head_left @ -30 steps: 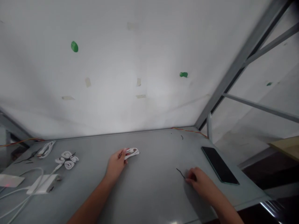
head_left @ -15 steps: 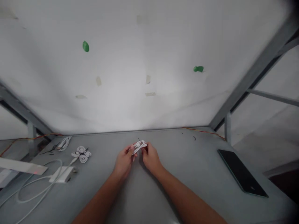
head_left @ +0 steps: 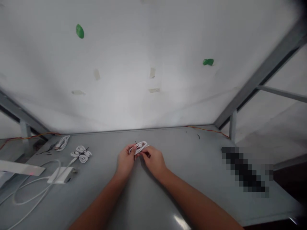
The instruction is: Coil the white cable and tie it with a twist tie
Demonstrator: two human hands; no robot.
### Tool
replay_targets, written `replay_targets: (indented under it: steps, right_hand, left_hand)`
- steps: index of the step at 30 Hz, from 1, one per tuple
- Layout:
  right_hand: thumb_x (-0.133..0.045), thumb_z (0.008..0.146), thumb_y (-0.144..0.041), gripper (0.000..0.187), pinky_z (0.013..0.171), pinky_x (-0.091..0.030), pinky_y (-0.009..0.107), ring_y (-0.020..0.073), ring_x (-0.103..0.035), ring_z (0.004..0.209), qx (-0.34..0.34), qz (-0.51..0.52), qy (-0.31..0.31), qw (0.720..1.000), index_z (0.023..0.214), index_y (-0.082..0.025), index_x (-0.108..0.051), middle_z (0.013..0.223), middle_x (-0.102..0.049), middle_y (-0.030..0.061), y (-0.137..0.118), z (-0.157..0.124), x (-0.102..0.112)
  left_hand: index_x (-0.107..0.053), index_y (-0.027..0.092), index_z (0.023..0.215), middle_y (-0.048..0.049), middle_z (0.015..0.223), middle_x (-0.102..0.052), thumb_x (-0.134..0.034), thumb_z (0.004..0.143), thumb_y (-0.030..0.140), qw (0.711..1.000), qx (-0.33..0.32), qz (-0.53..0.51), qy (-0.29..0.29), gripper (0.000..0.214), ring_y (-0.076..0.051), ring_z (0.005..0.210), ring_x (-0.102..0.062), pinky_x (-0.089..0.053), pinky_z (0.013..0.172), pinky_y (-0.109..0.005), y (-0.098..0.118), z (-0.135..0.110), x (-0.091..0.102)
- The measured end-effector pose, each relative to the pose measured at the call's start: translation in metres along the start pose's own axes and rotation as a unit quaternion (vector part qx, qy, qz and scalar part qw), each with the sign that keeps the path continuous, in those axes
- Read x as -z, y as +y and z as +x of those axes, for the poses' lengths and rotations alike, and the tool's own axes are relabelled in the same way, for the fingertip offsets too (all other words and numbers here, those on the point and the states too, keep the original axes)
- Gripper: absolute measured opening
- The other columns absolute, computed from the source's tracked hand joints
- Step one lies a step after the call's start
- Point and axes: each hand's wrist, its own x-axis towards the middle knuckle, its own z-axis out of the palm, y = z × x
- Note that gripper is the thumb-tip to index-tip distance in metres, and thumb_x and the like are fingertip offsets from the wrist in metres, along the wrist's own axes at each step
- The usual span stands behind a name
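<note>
A small coiled white cable (head_left: 139, 147) is held just above the grey table (head_left: 182, 166) at its middle. My left hand (head_left: 125, 160) grips the coil from the left, fingers closed round it. On the coil's right side my right hand (head_left: 153, 159) pinches a thin black wire tie (head_left: 146, 154), pressed against the coil. Both hands meet at the bundle.
At the left lie a tied white cable bundle (head_left: 81, 154), another coiled cable (head_left: 62, 142), a white adapter (head_left: 59, 174) with a long loose cord and a white strip (head_left: 16, 167). A dark flat device (head_left: 244, 172) lies at the right. A white wall stands behind.
My right hand left the spot by the dark device with the black tie and joined my left hand at the coil. The coil came up off the table.
</note>
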Motion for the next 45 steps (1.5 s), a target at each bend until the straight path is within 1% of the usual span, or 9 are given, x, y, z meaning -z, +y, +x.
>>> replay_targets:
  steps: [4, 9, 12, 16, 21, 26, 30, 36, 45]
  right_hand:
    - [-0.061, 0.096, -0.014, 0.011, 0.079, -0.053, 0.030, 0.0215, -0.071, 0.089, 0.089, -0.143, -0.050, 0.985, 0.097, -0.019, -0.071, 0.101, -0.077, 0.0092, -0.001, -0.002, 0.004]
    - [-0.056, 0.087, -0.001, 0.026, 0.089, -0.053, 0.035, 0.0240, -0.066, 0.097, 0.183, -0.210, -0.073, 0.958, 0.105, -0.016, -0.068, 0.105, -0.073, 0.0116, -0.002, 0.002, 0.010]
    - [-0.057, 0.081, 0.001, 0.030, 0.093, -0.053, 0.039, 0.0260, -0.062, 0.101, 0.196, -0.202, -0.079, 0.956, 0.104, -0.015, -0.068, 0.106, -0.070, 0.0134, -0.006, 0.004, 0.015]
    - [-0.055, 0.080, 0.003, 0.032, 0.100, -0.053, 0.039, 0.0251, -0.060, 0.110, 0.163, -0.145, -0.042, 0.975, 0.102, -0.016, -0.068, 0.117, -0.067, 0.0136, -0.007, 0.003, 0.016]
    - [-0.051, 0.086, 0.003, 0.034, 0.100, -0.053, 0.036, 0.0218, -0.064, 0.109, 0.105, -0.088, -0.044, 0.990, 0.103, -0.020, -0.068, 0.114, -0.071, 0.0099, -0.005, 0.002, 0.014]
    - [-0.050, 0.095, -0.002, 0.027, 0.091, -0.054, 0.033, 0.0204, -0.067, 0.097, 0.087, -0.066, -0.048, 0.993, 0.100, -0.020, -0.070, 0.106, -0.073, 0.0098, -0.003, 0.004, 0.012]
    - [-0.052, 0.096, -0.003, 0.026, 0.088, -0.054, 0.031, 0.0189, -0.067, 0.095, 0.095, -0.040, -0.036, 0.994, 0.097, -0.021, -0.071, 0.105, -0.071, 0.0084, 0.000, 0.006, 0.011]
    - [-0.050, 0.093, -0.002, 0.023, 0.080, -0.052, 0.031, 0.0207, -0.064, 0.085, 0.064, -0.073, -0.032, 0.995, 0.092, -0.018, -0.067, 0.094, -0.067, 0.0085, 0.002, 0.007, 0.008]
    - [-0.051, 0.095, -0.008, 0.018, 0.081, -0.049, 0.036, 0.0249, -0.060, 0.089, 0.066, -0.077, 0.039, 0.994, 0.088, -0.021, -0.063, 0.091, -0.066, 0.0088, 0.002, 0.010, 0.005]
  left_hand:
    - [-0.074, 0.017, 0.108, -0.0114, 0.098, -0.079, -0.063, 0.090, 0.053, 0.992, -0.044, 0.122, -0.004, 0.041, -0.022, 0.071, -0.070, -0.053, 0.069, -0.034, 0.004, -0.002, 0.006]
    - [-0.072, 0.019, 0.109, -0.0117, 0.103, -0.078, -0.049, 0.100, 0.038, 0.944, -0.167, 0.283, -0.015, 0.031, -0.026, 0.087, -0.073, -0.055, 0.082, -0.038, 0.009, -0.007, 0.007]
    - [-0.070, 0.018, 0.108, -0.0126, 0.103, -0.076, -0.045, 0.100, 0.026, 0.905, -0.249, 0.342, -0.039, 0.027, -0.026, 0.094, -0.072, -0.055, 0.087, -0.040, 0.010, -0.009, 0.004]
    - [-0.069, 0.020, 0.107, -0.0103, 0.101, -0.073, -0.043, 0.096, 0.015, 0.882, -0.271, 0.378, -0.069, 0.029, -0.024, 0.090, -0.070, -0.055, 0.085, -0.038, 0.012, -0.012, 0.001]
    - [-0.071, 0.023, 0.102, -0.0096, 0.101, -0.075, -0.052, 0.092, 0.019, 0.927, -0.226, 0.287, -0.085, 0.022, -0.024, 0.094, -0.070, -0.052, 0.088, -0.035, 0.014, -0.015, -0.001]
    - [-0.074, 0.023, 0.093, -0.0091, 0.090, -0.076, -0.065, 0.091, 0.040, 0.980, -0.107, 0.167, -0.030, 0.019, -0.025, 0.080, -0.069, -0.052, 0.080, -0.034, 0.015, -0.016, -0.006]
    - [-0.072, 0.022, 0.094, -0.0096, 0.092, -0.077, -0.064, 0.092, 0.039, 0.980, -0.085, 0.177, -0.005, 0.018, -0.025, 0.082, -0.071, -0.052, 0.081, -0.034, 0.012, -0.015, -0.007]
    - [-0.073, 0.023, 0.094, -0.0100, 0.096, -0.075, -0.064, 0.092, 0.030, 0.976, -0.132, 0.175, -0.006, 0.011, -0.025, 0.089, -0.069, -0.049, 0.087, -0.035, 0.009, -0.020, -0.011]
    - [-0.075, 0.023, 0.092, -0.0104, 0.099, -0.074, -0.069, 0.089, 0.032, 0.981, -0.146, 0.126, 0.011, 0.011, -0.028, 0.097, -0.068, -0.049, 0.094, -0.040, 0.029, -0.029, -0.019]
